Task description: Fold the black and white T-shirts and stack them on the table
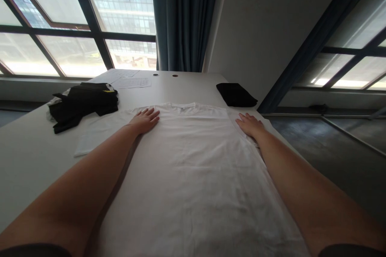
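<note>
You seem to be in an office-like room: your white desk has two round holes and printed sheets, and large windows face a many-windowed building.

The white T-shirt is running out of view at the bottom, taking its hem with it. The left hand and right hand are hiding their palms against the cloth, while the left forearm is covering part of a sleeve and side. Dark cuffs are slipping out at both lower corners. From here, the print on the papers is looking too small to read. Black clothes are partly hiding something pale, and a dark lump is blurring into shadow under the right-hand window.
</note>
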{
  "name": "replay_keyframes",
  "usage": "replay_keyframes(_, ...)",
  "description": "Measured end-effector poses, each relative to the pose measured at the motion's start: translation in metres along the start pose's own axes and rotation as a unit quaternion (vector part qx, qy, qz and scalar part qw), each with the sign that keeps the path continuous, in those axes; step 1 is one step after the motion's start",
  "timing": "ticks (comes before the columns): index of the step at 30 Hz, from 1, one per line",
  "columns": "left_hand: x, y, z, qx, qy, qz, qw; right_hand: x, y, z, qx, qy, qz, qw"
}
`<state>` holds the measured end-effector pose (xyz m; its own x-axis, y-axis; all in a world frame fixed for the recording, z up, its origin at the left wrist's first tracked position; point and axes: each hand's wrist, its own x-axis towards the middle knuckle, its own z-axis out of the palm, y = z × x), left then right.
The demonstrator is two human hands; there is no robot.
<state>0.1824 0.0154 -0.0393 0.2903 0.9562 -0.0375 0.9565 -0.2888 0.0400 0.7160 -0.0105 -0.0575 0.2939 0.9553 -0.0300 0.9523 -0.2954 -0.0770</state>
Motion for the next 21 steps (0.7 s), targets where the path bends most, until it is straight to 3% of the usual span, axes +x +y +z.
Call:
replay_keyframes(6,0.044,0.03,-0.03,0.0,-0.068,-0.071,0.995,-0.003,-0.002,-0.002,-0.001,-0.007,0.0,1.0)
replay_keyframes(8,0.057,0.045,-0.03,-0.006,-0.053,-0.073,0.996,-0.003,-0.001,-0.002,-0.001,-0.004,0.002,1.0)
replay_keyframes(11,0.064,0.059,-0.014,-0.019,-0.017,-0.063,0.998,0.0,0.001,0.0,0.0,0.004,-0.004,1.0)
replay_keyframes(15,0.064,0.054,0.005,-0.031,0.009,-0.067,0.997,0.006,0.006,0.004,0.012,0.006,-0.011,1.0)
replay_keyframes(21,0.066,0.045,0.001,-0.047,0.002,-0.077,0.996,0.012,0.008,0.009,0.025,0.021,-0.011,0.999)
